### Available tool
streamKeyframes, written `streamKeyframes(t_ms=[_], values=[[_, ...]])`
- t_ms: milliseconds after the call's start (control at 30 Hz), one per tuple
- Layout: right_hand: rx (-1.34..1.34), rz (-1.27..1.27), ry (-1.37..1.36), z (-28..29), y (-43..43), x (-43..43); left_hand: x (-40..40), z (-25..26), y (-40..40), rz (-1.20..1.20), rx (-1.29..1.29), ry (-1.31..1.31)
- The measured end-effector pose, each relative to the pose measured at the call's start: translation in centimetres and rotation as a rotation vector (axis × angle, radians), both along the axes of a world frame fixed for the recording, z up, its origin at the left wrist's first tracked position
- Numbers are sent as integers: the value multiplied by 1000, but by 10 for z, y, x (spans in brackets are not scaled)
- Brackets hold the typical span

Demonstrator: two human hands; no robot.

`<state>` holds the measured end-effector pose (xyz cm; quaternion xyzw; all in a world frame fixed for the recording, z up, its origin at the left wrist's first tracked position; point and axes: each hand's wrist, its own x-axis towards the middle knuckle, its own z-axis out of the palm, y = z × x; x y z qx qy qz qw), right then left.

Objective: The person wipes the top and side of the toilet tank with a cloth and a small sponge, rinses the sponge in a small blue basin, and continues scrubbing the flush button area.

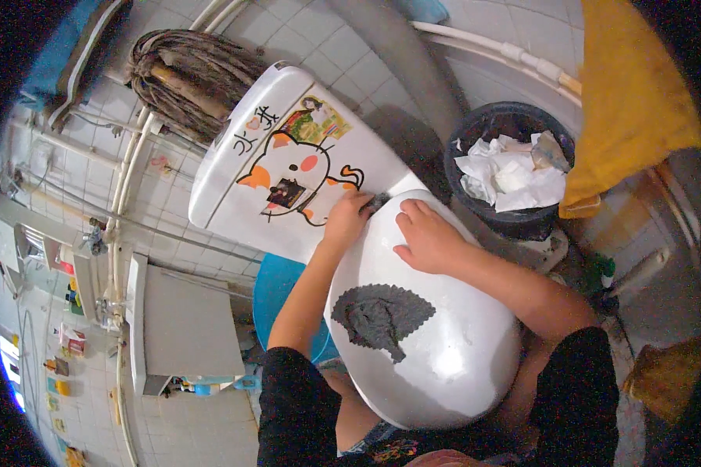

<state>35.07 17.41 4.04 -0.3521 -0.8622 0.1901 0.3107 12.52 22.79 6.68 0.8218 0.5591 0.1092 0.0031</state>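
Observation:
A white toilet with its lid (444, 327) down stands before me. My left hand (349, 219) is at the gap between the tank (233, 210) and the back of the lid, its fingers on something small and dark (378, 203) that I cannot make out. My right hand (426, 236) rests on the rear of the lid with fingers bent and spread, and I see nothing in it. A crumpled dark grey cloth (382, 315) with scalloped edges lies on the lid. Cat artwork and stickers decorate the tank's front.
Right of the tank stands a black bin (453, 169) holding crumpled white paper. A yellow cloth (631, 111) hangs at the right. Left of the toilet are a blue tub (277, 303) and a white cabinet (190, 327). A string mop head (187, 82) is behind the tank, near wall pipes.

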Motion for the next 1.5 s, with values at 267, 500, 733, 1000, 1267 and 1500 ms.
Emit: streamKeyframes(t_ms=[267,500,733,1000,1267,1500], values=[[84,-56,9,-8,0,-5,78,-19,59,-105,44,-40],[13,-22,10,-1,1,2,66,-12,65,-101,-94,145],[54,-20,38,-8,4,0,4,0,23,-48,-124,310],[35,-49,19,-7,3,2,-48,17,-33,21,-71,351],[58,-36,20,-9,2,0,14,0,9,144,-28,196],[62,-24,0,-2,0,-4,37,-8,43,45,-3,188]])
